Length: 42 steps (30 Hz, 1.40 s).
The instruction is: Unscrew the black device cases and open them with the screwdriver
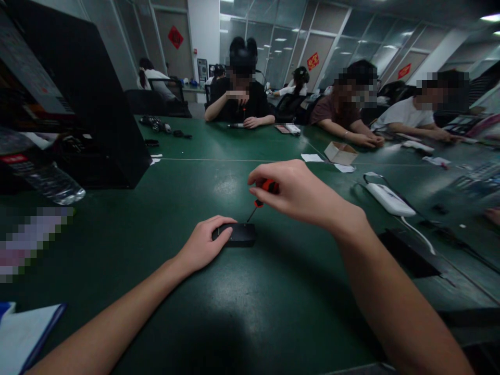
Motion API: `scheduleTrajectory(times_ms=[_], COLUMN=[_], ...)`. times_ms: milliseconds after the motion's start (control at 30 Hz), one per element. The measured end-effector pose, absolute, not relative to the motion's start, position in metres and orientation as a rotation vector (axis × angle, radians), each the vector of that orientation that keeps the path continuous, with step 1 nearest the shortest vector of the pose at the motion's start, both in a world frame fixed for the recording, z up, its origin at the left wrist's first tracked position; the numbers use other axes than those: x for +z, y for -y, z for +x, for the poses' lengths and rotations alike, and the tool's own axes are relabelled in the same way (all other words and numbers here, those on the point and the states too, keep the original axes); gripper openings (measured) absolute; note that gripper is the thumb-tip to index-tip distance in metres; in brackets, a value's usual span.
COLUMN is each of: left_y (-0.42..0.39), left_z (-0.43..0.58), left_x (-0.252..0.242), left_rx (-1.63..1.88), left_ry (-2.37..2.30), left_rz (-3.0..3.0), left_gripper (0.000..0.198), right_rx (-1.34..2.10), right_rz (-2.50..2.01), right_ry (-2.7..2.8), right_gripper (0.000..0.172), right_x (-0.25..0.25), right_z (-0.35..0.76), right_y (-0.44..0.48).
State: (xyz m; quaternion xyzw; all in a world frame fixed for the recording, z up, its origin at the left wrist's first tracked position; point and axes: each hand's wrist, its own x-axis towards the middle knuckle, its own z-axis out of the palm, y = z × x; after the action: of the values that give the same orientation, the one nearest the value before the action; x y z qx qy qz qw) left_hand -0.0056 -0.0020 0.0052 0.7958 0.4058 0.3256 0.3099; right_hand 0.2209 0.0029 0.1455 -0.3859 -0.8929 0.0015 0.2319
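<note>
A small black rectangular box (242, 235) lies flat on the green tabletop (219, 291). My left hand (209, 238) is closed round its left end, thumb in front and fingers over the top and back. In my right hand (291, 190) is a screwdriver (269, 186) with a red and black handle, pinched between thumb and fingers. The thin shaft slants down to the left, and its tip meets the box's top near the back right corner. Part of the handle is hidden by my hand.
A black computer case (89, 99) and a plastic bottle (58, 182) stand at left. To the right lie a white power strip (390, 199) with cables and a black flat object (410, 252). A small carton (340, 153) sits farther back. Several people sit across the table.
</note>
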Motion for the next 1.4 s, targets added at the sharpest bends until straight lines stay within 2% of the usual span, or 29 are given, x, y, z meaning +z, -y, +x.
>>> scheduleTrajectory(times_ms=[367,500,567,733,767,900,933,1033,1100,1133,1267,1333,1400], left_y=[0.002,0.002,0.003,0.003,0.003,0.003,0.003,0.004,0.005,0.007,0.01,0.01,0.008], left_z=[-0.005,-0.005,-0.006,-0.006,-0.005,-0.005,-0.005,-0.005,-0.006,-0.006,-0.007,-0.007,-0.005], left_x=[0.008,0.007,0.006,0.008,0.009,0.009,0.009,0.008,0.008,0.007,0.006,0.006,0.006], left_rx=[0.853,0.859,0.863,0.872,0.87,0.854,0.853,0.887,0.935,0.954,0.951,0.936,0.931], left_ry=[-1.079,-1.075,-1.07,-1.067,-1.069,-1.075,-1.073,-1.064,-1.058,-1.054,-1.034,-1.021,-1.019], left_rz=[2.109,2.123,2.126,2.126,2.127,2.127,2.129,2.144,2.172,2.193,2.294,2.344,2.403], left_gripper=[0.026,0.026,0.026,0.025,0.025,0.026,0.025,0.025,0.025,0.025,0.028,0.03,0.033], right_rx=[0.102,0.137,0.167,0.095,0.101,0.21,0.218,0.173,0.134,0.131,0.213,0.198,0.136], right_rz=[-1.048,-0.991,-0.967,-1.086,-1.072,-0.909,-0.909,-1.046,-1.107,-1.094,-0.941,-0.964,-1.044], right_ry=[2.479,2.517,2.559,2.545,2.547,2.609,2.616,2.59,2.557,2.549,2.585,2.594,2.573], right_gripper=[0.012,0.035,0.039,0.018,0.02,0.045,0.045,0.025,0.018,0.02,0.047,0.043,0.027], right_x=[0.141,0.143,0.145,0.146,0.146,0.147,0.148,0.148,0.147,0.147,0.147,0.148,0.146], right_z=[0.215,0.217,0.219,0.22,0.22,0.221,0.221,0.221,0.22,0.219,0.219,0.218,0.217], right_y=[-0.003,0.003,0.006,0.008,0.008,0.009,0.01,0.01,0.01,0.01,0.014,0.015,0.015])
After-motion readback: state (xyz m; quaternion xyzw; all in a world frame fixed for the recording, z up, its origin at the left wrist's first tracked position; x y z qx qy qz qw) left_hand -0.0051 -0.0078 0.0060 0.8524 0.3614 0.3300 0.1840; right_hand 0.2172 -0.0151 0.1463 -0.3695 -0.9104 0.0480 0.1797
